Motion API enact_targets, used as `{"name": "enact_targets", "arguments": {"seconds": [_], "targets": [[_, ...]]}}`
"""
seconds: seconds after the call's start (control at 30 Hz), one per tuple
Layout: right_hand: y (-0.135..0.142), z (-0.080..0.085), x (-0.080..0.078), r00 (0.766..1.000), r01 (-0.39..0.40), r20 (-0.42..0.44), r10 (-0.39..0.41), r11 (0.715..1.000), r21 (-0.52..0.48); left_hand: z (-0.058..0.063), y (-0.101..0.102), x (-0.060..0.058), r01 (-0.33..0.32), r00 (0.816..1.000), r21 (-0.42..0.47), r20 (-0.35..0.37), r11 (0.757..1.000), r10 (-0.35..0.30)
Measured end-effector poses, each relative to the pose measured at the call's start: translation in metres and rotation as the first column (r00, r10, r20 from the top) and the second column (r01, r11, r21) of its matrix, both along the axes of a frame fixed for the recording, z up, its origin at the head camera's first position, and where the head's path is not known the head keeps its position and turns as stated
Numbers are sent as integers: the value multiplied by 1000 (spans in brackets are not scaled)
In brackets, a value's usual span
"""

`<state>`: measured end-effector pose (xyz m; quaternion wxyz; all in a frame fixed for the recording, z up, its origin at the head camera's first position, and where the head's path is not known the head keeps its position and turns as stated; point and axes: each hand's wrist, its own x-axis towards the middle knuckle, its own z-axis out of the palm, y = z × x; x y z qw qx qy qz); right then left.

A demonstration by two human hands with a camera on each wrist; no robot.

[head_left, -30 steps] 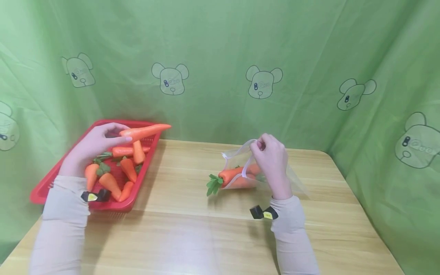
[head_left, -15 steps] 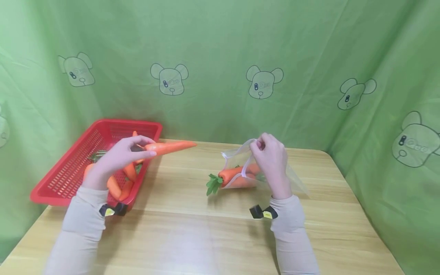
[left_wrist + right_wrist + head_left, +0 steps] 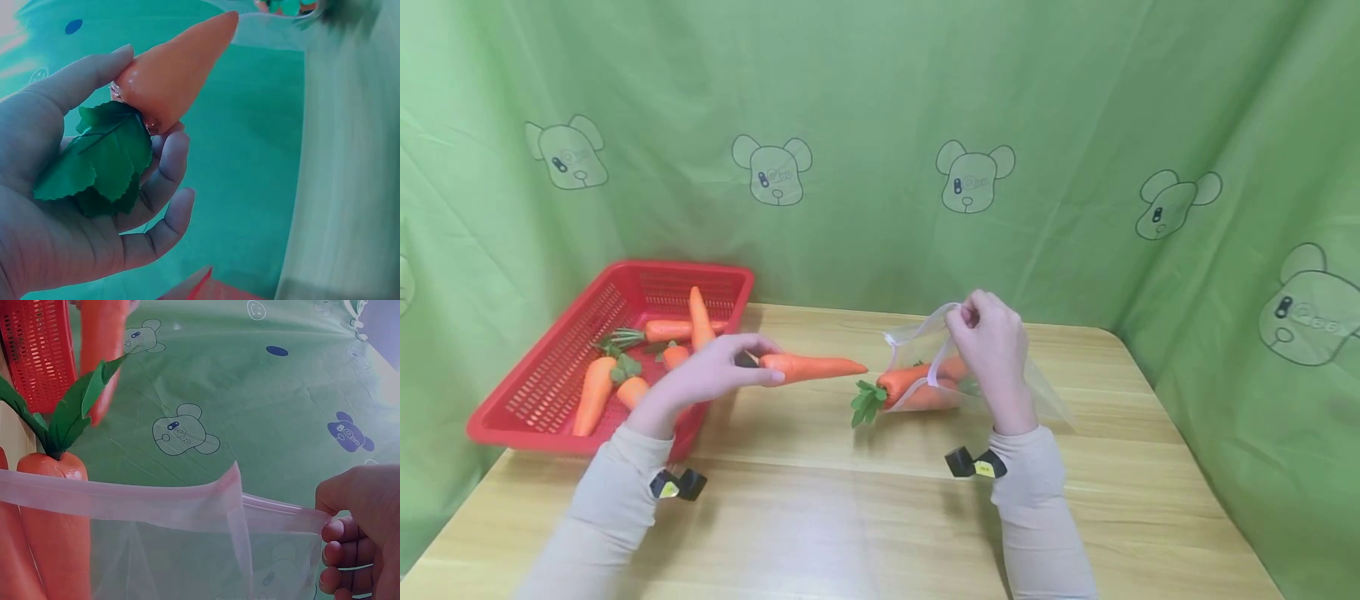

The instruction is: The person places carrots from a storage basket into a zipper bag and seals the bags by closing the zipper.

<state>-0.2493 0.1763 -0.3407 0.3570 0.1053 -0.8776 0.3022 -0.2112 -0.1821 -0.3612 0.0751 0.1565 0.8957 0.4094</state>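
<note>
My left hand pinches a carrot by its thick end, the tip pointing right toward a clear zip bag. In the left wrist view the held carrot's green leaves lie against the palm. My right hand pinches the bag's rim, keeping its mouth raised and apart, as the right wrist view shows at the bag's edge. Inside the bag lie carrots; one carrot has its leaves sticking out of the mouth. The held carrot is apart from the bag.
On the left of the wooden table stands a red plastic basket with several carrots in it, such as a long carrot. A green curtain with bear-head prints hangs behind and at both sides.
My left hand has carried the carrot from over the basket rightward and downward, close to the bag's mouth. The right hand and the bag have stayed in place.
</note>
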Motion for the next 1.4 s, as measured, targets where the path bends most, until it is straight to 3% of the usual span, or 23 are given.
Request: {"name": "enact_targets", "arguments": {"seconds": [0.37,0.83,1.03,1.4], "targets": [[2,1,1,1000,1,4,-1,1000,-7,-11,16,3,28,1000,-7,8,1000,-28],[1,1,1,1000,14,-2,-14,1000,3,-19,45,0,104,995,51,-2,993,-104],[0,2,2,1000,11,-6,-11,1000,10,-20,57,-1,76,996,42,-40,996,-75],[0,3,3,1000,-3,13,3,1000,8,-19,87,-10,14,1000,26,-24,1000,-13]]}}
